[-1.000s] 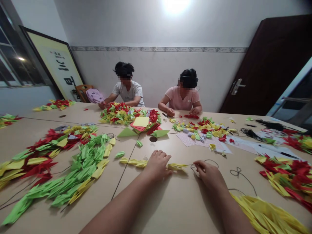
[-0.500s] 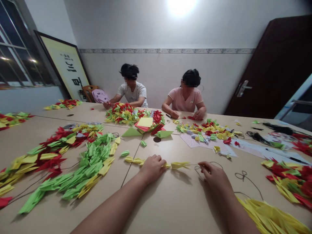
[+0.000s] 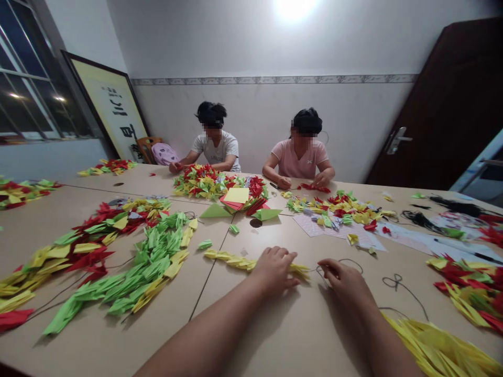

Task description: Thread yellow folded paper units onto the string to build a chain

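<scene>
A strand of yellow folded-paper pieces (image 3: 231,260) lies across the table in front of me. My left hand (image 3: 275,272) rests over its right part, palm down, thumb apart from the stretched fingers, hiding some pieces. Yellow tips (image 3: 301,270) stick out past those fingers. To the right, my right hand (image 3: 340,277) pinches a thin dark string (image 3: 356,263) that runs toward the strand's end; its fingertips partly hide the string. Near my right forearm, a looped dark cord (image 3: 396,283) leads to a bundle of yellow folded paper (image 3: 440,345).
Green folded-paper strands (image 3: 157,256) and red-yellow ones (image 3: 92,256) fill the left. Two people sit opposite, beside a mixed pile (image 3: 204,180) and loose paper sheets (image 3: 236,196). A red-yellow heap (image 3: 467,288), a marker (image 3: 467,251) and black cords (image 3: 418,220) lie right.
My left hand has slid right along the yellow strand, and its fingers have spread. The gap between the yellow pieces has closed. My right hand stays almost in place with the string.
</scene>
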Demonstrator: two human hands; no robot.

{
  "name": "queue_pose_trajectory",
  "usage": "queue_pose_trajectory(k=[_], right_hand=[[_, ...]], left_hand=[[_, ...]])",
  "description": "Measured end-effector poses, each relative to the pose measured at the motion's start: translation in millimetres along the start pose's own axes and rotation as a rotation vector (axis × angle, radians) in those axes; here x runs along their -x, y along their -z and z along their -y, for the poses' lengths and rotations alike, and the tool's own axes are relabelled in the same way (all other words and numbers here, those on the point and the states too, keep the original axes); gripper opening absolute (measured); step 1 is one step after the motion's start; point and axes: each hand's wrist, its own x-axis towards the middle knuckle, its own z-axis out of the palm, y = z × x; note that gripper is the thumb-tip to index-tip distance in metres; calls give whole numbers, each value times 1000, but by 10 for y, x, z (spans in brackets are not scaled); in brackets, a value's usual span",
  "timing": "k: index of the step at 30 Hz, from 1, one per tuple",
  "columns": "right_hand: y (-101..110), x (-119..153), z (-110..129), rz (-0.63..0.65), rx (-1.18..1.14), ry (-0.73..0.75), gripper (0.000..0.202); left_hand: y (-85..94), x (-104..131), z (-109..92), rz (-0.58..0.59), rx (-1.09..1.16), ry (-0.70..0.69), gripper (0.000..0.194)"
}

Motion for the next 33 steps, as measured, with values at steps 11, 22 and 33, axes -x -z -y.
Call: queue_pose_trajectory(k=[11, 22, 33], right_hand=[[29, -9, -80, 14, -16, -34, 31], [104, -18, -163, -90, 39, -186, 35], [256, 100, 60, -433, 50, -178, 45]], left_hand=[[-24, 41, 47, 38, -15, 34, 29], [646, 978, 1060, 95, 55, 318, 51], [506, 1129, 1187, 28, 206, 278, 47]])
